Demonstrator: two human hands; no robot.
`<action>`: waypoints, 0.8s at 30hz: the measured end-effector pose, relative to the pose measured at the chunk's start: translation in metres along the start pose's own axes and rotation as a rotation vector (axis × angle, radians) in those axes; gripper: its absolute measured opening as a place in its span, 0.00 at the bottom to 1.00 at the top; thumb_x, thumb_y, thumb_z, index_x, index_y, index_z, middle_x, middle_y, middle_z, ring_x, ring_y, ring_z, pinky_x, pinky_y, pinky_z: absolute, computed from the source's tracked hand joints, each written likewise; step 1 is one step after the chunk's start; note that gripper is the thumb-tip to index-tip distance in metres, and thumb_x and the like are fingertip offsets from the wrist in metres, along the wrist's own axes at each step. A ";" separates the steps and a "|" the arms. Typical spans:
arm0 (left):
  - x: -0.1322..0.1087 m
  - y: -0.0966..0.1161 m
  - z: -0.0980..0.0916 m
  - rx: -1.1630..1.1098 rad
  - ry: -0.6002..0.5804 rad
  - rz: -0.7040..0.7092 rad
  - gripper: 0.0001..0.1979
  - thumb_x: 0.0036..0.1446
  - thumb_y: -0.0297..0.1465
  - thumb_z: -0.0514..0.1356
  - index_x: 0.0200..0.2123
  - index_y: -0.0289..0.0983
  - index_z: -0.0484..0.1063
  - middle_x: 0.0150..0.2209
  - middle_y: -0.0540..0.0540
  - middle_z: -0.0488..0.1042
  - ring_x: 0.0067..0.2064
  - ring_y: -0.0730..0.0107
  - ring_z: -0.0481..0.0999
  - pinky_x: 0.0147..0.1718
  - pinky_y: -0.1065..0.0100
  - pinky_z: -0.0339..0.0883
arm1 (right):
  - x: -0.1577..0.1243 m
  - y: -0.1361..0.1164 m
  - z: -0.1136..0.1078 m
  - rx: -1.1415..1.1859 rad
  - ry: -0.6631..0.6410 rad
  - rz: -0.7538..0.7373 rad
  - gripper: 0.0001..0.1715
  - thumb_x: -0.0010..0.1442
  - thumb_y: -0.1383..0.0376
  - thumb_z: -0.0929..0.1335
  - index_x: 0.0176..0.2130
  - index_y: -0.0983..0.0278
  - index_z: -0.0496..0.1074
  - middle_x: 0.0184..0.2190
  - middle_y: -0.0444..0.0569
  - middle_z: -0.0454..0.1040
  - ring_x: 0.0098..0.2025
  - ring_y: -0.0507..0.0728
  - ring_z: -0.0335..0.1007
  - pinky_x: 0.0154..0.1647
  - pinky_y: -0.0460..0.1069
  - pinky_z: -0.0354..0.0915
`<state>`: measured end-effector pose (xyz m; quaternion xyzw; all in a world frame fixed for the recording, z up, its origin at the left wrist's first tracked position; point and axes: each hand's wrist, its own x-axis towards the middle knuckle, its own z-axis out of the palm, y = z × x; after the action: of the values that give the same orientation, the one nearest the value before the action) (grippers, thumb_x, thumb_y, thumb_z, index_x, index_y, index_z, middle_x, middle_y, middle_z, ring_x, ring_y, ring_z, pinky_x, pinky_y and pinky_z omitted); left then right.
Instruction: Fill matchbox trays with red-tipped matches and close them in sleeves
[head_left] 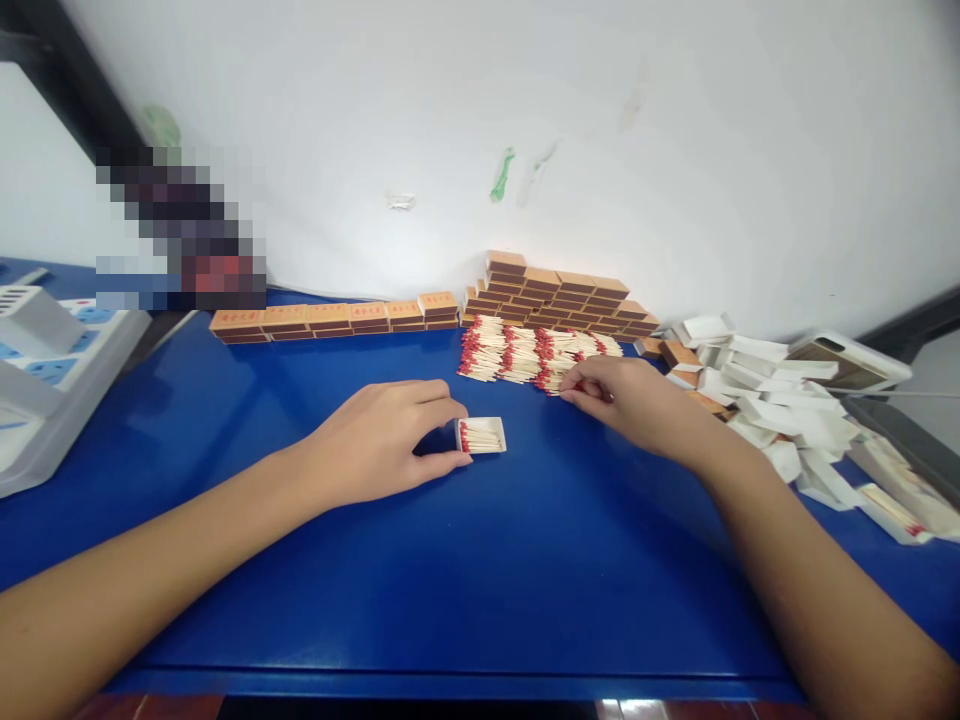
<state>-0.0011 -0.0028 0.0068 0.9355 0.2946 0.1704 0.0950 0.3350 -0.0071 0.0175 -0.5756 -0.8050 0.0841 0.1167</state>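
Matchbox tray (484, 440), mid-frame, is best steadied in the left hand's (386, 440) grip, the right hand (637, 405) narrow at the matches (480, 350), hold unclear.

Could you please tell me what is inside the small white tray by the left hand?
The white tray holds red-headed matches, their heads toward the left hand. Whatever lies beneath the top matches is covered and cannot be seen.

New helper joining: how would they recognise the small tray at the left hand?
On the blue table, find the person's left hand. It holds the end of a small white tray with red-headed matches inside. Unlike the white trays heaped at the right, it lies apart by itself.
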 end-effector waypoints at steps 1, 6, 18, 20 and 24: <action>0.000 0.000 0.000 0.000 -0.001 0.000 0.15 0.69 0.40 0.65 0.53 0.39 0.80 0.41 0.49 0.79 0.40 0.66 0.79 0.37 0.65 0.67 | 0.000 0.001 0.000 0.002 -0.009 0.012 0.12 0.68 0.60 0.65 0.34 0.61 0.73 0.27 0.47 0.74 0.28 0.56 0.66 0.31 0.50 0.57; -0.001 0.000 0.000 0.004 -0.006 0.000 0.15 0.69 0.40 0.65 0.53 0.39 0.80 0.42 0.49 0.79 0.40 0.66 0.79 0.36 0.66 0.66 | -0.001 -0.002 0.001 0.024 -0.061 0.026 0.10 0.66 0.60 0.66 0.34 0.60 0.73 0.26 0.46 0.72 0.26 0.56 0.64 0.29 0.50 0.57; 0.000 0.001 0.000 0.002 -0.009 0.000 0.15 0.69 0.40 0.66 0.53 0.39 0.80 0.42 0.49 0.78 0.40 0.66 0.79 0.37 0.65 0.67 | -0.006 -0.029 -0.005 -0.076 -0.005 0.060 0.07 0.63 0.63 0.67 0.34 0.61 0.74 0.30 0.49 0.75 0.31 0.57 0.69 0.32 0.50 0.58; 0.000 0.001 -0.001 0.008 -0.009 -0.001 0.15 0.69 0.40 0.65 0.53 0.39 0.80 0.42 0.49 0.78 0.39 0.66 0.79 0.36 0.65 0.66 | -0.005 -0.024 -0.004 -0.106 -0.044 0.080 0.07 0.63 0.64 0.67 0.33 0.61 0.74 0.30 0.49 0.76 0.31 0.57 0.69 0.32 0.50 0.58; 0.000 0.000 -0.001 0.004 -0.014 -0.006 0.15 0.69 0.40 0.65 0.54 0.40 0.80 0.42 0.49 0.79 0.41 0.66 0.79 0.37 0.65 0.67 | -0.004 -0.019 -0.002 -0.114 -0.071 0.094 0.07 0.64 0.62 0.67 0.35 0.61 0.73 0.30 0.48 0.76 0.31 0.57 0.69 0.32 0.50 0.58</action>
<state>-0.0012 -0.0031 0.0075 0.9361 0.2970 0.1627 0.0955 0.3199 -0.0173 0.0238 -0.6149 -0.7844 0.0641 0.0510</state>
